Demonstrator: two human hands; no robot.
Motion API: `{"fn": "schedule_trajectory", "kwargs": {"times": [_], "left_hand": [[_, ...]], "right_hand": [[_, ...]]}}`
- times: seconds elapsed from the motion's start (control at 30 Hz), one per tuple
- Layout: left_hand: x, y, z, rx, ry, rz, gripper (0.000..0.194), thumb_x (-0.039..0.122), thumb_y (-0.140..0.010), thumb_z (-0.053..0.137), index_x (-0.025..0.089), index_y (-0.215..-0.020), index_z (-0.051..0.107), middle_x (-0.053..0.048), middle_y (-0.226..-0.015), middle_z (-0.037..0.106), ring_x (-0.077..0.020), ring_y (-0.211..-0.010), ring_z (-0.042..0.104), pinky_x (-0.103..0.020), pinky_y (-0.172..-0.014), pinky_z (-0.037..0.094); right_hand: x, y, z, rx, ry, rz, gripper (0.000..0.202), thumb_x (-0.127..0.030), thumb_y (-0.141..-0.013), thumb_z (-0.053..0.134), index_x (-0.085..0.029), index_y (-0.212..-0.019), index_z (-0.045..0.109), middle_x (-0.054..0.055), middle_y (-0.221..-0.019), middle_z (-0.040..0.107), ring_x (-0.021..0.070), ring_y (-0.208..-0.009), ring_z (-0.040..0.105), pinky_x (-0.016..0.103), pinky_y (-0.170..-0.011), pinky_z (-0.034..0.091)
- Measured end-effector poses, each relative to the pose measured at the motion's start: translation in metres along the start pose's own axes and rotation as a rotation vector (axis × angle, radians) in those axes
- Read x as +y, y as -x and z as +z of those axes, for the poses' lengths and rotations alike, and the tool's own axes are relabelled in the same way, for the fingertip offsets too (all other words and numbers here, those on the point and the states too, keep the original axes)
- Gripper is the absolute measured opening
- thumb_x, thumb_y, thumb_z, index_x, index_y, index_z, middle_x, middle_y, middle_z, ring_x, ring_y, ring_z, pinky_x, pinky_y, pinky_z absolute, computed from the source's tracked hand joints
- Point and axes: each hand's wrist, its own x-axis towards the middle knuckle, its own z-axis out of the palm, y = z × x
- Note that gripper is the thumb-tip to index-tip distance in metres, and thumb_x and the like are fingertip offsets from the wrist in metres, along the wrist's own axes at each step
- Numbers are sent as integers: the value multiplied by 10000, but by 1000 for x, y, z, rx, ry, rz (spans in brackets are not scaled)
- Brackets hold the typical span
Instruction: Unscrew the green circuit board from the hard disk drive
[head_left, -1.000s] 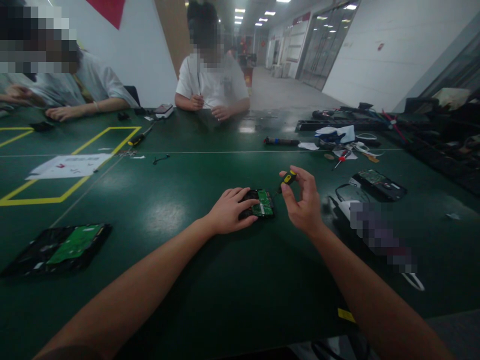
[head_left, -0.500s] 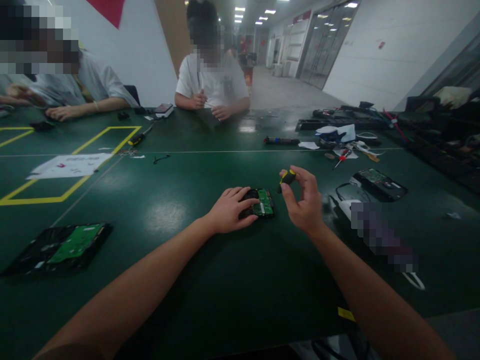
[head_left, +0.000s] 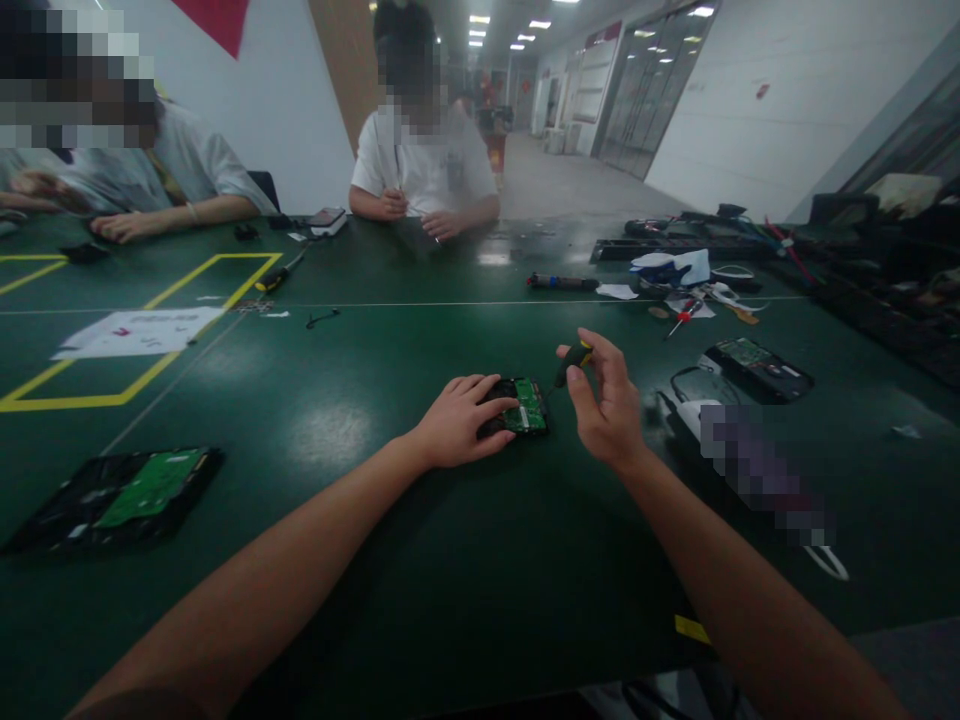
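Green table (head_left: 420, 600) stretches between the larger-looking drive (head_left: 150, 490) at far left and my left hand (head_left: 469, 425), still spread flat on the near drive (head_left: 532, 408), which hasn't shifted. My right hand (head_left: 609, 405) grips the screwdriver (head_left: 573, 364) just beyond its right edge; the handle has turned, showing less yellow. Farther right lies a white-ended item (head_left: 691, 415), apart from my wrist.

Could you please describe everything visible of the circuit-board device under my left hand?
The device has a dark body and a green circuit board with a pale patch. It lies board side up on the table. The left hand covers its left part; whether the nearby screwdriver touches its right edge cannot be told.
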Motion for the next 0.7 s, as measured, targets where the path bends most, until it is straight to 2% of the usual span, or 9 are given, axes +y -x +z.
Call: {"fn": "schedule_trajectory", "kwargs": {"times": [0.1, 0.23, 0.37, 0.53, 0.7], "left_hand": [[0, 0, 0, 6, 1, 1, 555, 575, -986, 609, 288, -1461, 620, -151, -1631, 438, -406, -1440, 462, -616, -1148, 401], [0, 0, -1, 10, 8, 6, 550, 576, -987, 608, 289, -1457, 624, -152, -1624, 447, -407, -1432, 471, -619, -1149, 401], [1, -1, -2, 7, 18, 1, 538, 567, -981, 622, 295, -1445, 632, -144, -1622, 453, -408, -1430, 472, -623, -1150, 398], [2, -1, -2, 5, 19, -1, 533, 560, -989, 610, 284, -1445, 632, -154, -1627, 447, -410, -1429, 472, -621, -1148, 399], [2, -1, -3, -11, 10, -6, 551, 572, -986, 607, 288, -1457, 624, -151, -1632, 438, -411, -1443, 456, -621, -1148, 398]], "right_hand": [[1, 0, 3, 0, -62, 28, 535, -272, -1035, 566, -373, -1531, 394, 71, -1400, 676, 263, -1264, 704, 534, -1106, 575], [3, -1, 3, 10, -101, 42, 528, -282, -1012, 619, -371, -1495, 427, 58, -1350, 694, 252, -1194, 738, 502, -1074, 602], [2, -2, 1, -5, -42, 41, 536, -313, -978, 687, -384, -1469, 484, 46, -1325, 706, 252, -1107, 757, 508, -1040, 614], [-3, -2, 0, -37, 18, 11, 529, -314, -1030, 595, -404, -1532, 455, 40, -1424, 669, 241, -1129, 741, 498, -1064, 596], [-3, -1, 2, 43, 102, -58, 550, -332, -992, 676, -410, -1505, 492, 31, -1349, 700, 243, -1071, 737, 482, -1008, 617]]}}
